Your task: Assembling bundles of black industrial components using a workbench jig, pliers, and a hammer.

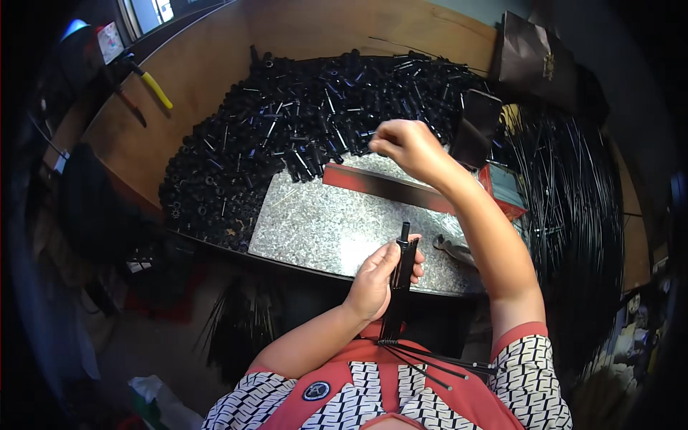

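Note:
My left hand is wrapped round a bundle of thin black rods close to the table's front edge. A short black tube stands up from the bundle at the thumb, and several rod ends fan out toward my shirt. My right hand is raised over the near edge of a large pile of small black tubular parts. Its fingers are curled together, and whatever may be between them is hidden. Below that hand lies a long red and black bar on the speckled grey slab.
A wooden wall rims the pile. At right are a dark phone-like slab, a red box, a brown paper bag and a thick sheaf of long black rods. A dark metal tool lies under my right forearm. Yellow-handled pliers hang at left.

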Demonstrator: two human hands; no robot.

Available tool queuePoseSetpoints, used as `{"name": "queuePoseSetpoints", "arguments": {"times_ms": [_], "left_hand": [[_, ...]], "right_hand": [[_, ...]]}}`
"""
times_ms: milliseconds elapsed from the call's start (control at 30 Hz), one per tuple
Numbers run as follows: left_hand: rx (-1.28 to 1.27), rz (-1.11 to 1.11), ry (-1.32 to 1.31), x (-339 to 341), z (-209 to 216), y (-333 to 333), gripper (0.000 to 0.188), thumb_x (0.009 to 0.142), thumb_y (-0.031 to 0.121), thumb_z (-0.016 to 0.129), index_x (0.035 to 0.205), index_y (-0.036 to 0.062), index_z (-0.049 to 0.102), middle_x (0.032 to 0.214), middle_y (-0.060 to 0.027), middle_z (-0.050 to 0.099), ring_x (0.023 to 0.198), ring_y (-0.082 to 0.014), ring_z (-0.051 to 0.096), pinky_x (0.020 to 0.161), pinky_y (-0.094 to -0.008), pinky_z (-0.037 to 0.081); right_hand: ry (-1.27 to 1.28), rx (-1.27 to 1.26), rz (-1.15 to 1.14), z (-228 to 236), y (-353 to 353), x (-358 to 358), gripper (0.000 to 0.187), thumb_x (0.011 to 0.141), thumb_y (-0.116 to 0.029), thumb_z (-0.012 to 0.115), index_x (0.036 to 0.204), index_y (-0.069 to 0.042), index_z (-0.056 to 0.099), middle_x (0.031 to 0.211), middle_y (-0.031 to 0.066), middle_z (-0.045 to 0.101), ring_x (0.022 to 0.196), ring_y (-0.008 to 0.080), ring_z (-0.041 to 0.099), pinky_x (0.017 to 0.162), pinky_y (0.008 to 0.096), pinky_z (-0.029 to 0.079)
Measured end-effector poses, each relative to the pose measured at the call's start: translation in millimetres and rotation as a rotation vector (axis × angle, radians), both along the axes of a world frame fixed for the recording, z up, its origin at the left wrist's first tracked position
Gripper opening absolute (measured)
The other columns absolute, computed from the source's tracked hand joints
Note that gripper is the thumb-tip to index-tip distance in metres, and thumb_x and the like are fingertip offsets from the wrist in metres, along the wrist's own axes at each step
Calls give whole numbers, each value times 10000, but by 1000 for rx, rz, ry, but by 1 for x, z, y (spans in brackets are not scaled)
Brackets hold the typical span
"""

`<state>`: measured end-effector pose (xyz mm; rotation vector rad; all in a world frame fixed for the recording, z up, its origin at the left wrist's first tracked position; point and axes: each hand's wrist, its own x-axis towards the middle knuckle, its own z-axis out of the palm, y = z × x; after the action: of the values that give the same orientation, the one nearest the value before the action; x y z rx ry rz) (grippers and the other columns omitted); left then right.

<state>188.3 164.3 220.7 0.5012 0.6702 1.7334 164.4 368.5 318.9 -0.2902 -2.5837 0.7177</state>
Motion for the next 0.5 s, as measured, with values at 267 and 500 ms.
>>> {"name": "queuePoseSetpoints", "arguments": {"times_ms": [267, 500], "left_hand": [[-31, 30, -9, -2, 1, 3, 467, 1027, 346, 368, 1286, -27, 478, 975, -67, 592, 852, -121, 569, 771, -260, 490], [-18, 31, 15, 2, 0, -1, 460, 1028, 339, 368, 1293, -23, 472, 975, -61, 592, 851, -113, 562, 772, -255, 487]], "right_hand": [[-305, 294, 59, -51, 24, -101, 145, 863, -166, 614, 957, -67, 663, 896, 147, 656, 874, 330, 631, 759, 414, 507], [-124, 253, 50, -45, 13, -86, 182, 830, -204, 644, 941, -68, 693, 912, 150, 656, 940, 328, 606, 813, 417, 495]]}}
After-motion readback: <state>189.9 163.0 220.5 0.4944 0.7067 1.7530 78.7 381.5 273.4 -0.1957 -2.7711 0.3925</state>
